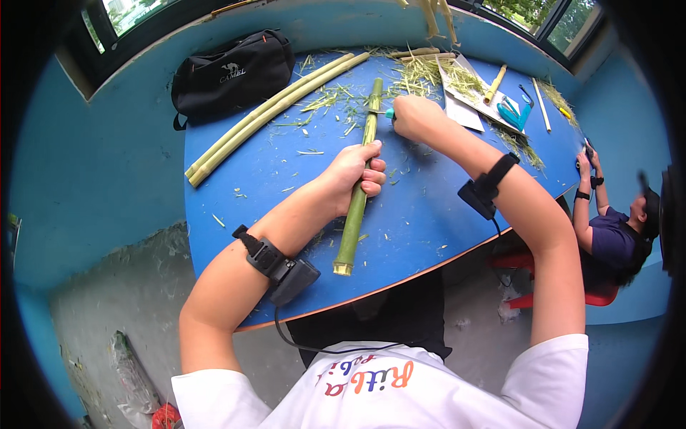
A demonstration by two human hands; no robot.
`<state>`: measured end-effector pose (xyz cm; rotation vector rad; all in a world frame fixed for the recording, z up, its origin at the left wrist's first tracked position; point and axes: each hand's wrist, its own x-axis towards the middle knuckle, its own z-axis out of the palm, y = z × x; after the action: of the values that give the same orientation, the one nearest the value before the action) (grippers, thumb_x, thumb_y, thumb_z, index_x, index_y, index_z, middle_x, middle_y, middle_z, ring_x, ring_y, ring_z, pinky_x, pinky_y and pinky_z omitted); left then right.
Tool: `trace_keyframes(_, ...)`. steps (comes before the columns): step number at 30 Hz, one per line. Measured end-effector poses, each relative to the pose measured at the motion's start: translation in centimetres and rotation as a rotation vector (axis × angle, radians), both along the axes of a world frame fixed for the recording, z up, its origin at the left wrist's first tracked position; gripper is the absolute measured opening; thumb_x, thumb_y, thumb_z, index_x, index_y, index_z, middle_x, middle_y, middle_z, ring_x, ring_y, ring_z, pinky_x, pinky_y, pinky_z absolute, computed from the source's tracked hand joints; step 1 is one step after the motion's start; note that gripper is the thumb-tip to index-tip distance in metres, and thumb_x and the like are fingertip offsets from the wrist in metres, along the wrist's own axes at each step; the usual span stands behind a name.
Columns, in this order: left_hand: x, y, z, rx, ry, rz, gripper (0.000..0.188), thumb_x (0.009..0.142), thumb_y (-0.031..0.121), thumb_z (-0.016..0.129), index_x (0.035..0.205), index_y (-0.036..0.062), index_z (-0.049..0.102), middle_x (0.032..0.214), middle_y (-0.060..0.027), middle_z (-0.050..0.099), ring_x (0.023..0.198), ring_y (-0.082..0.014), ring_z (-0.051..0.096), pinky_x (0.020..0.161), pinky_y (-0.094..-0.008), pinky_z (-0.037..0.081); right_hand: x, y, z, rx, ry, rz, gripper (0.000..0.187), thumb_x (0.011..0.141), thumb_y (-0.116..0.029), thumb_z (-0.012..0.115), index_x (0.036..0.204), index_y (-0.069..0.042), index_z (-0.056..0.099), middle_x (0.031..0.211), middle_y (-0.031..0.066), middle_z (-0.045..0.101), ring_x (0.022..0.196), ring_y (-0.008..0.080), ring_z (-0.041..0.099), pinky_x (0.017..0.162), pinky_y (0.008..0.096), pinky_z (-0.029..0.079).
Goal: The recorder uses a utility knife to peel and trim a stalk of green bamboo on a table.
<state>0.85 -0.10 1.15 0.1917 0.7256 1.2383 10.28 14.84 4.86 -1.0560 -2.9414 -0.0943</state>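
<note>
While the left hand point(356, 170) grips glossy green bamboo point(351, 232), the right point(419, 119) holds a tool point(389, 113)

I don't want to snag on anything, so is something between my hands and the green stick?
Nothing visible is in the way: the left hand is wrapped around the green stick. Between the right hand and the stick's far part there is only the teal-handled tool it grips.

1. Bag point(232, 75): far left corner of the tabletop point(407, 229).
2. Two bamboo poles point(274, 114): right of bag, from left edge toward far edge.
3. Bamboo stalk point(353, 229): over the middle, near end toward front edge.
4. Shavings heap point(418, 77): by far edge.
5. Scissors point(511, 111): near right edge, left of thin stick point(542, 106).
</note>
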Motion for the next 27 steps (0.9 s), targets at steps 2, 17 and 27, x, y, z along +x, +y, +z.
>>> trace_keyframes(2, 0.2, -0.1, 0.1, 0.028, 0.134, 0.018, 0.016, 0.094, 0.020, 0.045, 0.086, 0.0098, 0.035, 0.072, 0.0006, 0.039, 0.047, -0.0012, 0.031, 0.034, -0.0148, 0.028, -0.1, -0.2, 0.4, 0.002, -0.031, 0.018, 0.018, 0.070, -0.010, 0.054, 0.074, 0.005, 0.063, 0.076, 0.0258, 0.062, 0.073, 0.0388, 0.062, 0.067, 0.0450, 0.050)
trace_keyframes(17, 0.7, 0.0, 0.0, 0.027, 0.328, 0.024, 0.020, 0.093, 0.022, 0.046, 0.091, 0.0058, 0.035, 0.077, -0.0031, 0.039, 0.052, -0.0043, 0.035, 0.037, -0.0179, 0.034, -0.2, 0.7, 0.2, 0.141, -0.011, 0.055, 0.016, 0.072, -0.011, 0.055, 0.072, 0.001, 0.064, 0.072, 0.0208, 0.064, 0.070, 0.0352, 0.064, 0.062, 0.0419, 0.052)
trace_keyframes(27, 1.4, -0.2, 1.0, -0.019, 0.403, 0.025, 0.019, 0.093, 0.021, 0.047, 0.088, 0.0074, 0.035, 0.074, -0.0006, 0.037, 0.049, -0.0019, 0.033, 0.035, -0.0157, 0.030, -0.5, 3.4, -0.8, 0.151, 0.028, -0.002, 0.015, 0.071, -0.010, 0.055, 0.073, 0.002, 0.064, 0.073, 0.0223, 0.063, 0.071, 0.0357, 0.064, 0.062, 0.0431, 0.051)
